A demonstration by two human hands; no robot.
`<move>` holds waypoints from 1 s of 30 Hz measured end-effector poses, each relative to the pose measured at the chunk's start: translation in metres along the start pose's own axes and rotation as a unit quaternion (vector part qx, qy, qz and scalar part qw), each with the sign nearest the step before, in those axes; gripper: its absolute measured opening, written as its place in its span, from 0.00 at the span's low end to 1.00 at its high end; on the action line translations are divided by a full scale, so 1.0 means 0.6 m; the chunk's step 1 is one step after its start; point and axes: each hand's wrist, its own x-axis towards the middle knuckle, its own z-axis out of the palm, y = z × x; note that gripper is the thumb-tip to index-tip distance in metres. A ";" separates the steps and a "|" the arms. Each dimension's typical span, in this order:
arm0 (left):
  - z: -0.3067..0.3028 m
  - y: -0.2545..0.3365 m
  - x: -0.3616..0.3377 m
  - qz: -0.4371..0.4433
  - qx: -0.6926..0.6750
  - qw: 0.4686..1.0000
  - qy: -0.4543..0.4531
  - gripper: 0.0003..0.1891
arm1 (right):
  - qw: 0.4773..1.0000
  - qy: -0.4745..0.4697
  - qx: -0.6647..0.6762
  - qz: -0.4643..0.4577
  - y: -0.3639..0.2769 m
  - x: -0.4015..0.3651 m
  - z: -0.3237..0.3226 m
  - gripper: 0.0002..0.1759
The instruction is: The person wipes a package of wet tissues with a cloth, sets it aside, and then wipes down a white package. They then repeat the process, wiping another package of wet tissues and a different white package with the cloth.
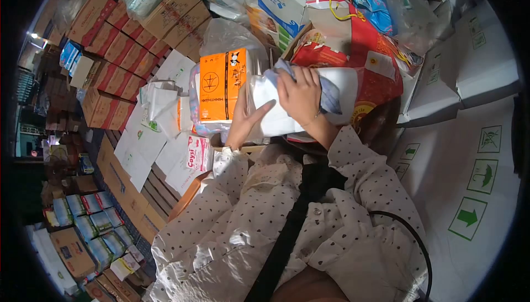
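A white plastic-wrapped pack [274,121] lies in front of my body. My left hand [244,119] grips its left edge, with the thumb across the top and the other fingers mostly hidden. My right hand [301,97] is over the top of the pack, fingers curled over a crumpled bluish-grey cloth [330,95]. Beside my left hand, a bundle with an orange label [222,86] stands wrapped in clear plastic. To the right of the cloth is a large red bag [381,81] with a white patch.
Brown cartons [118,45] are stacked at the left. A pink-and-white packet [197,153] sits near my left sleeve. White boxes with green symbols [469,175] line the right side. A blue plastic packet [372,7] lies at the back. Several wrapped packs [94,222] sit lower left.
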 end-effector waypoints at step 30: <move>0.021 -0.032 -0.030 0.066 0.195 0.978 0.040 0.33 | 0.995 -0.005 0.101 0.004 -0.019 -0.025 -0.036 0.12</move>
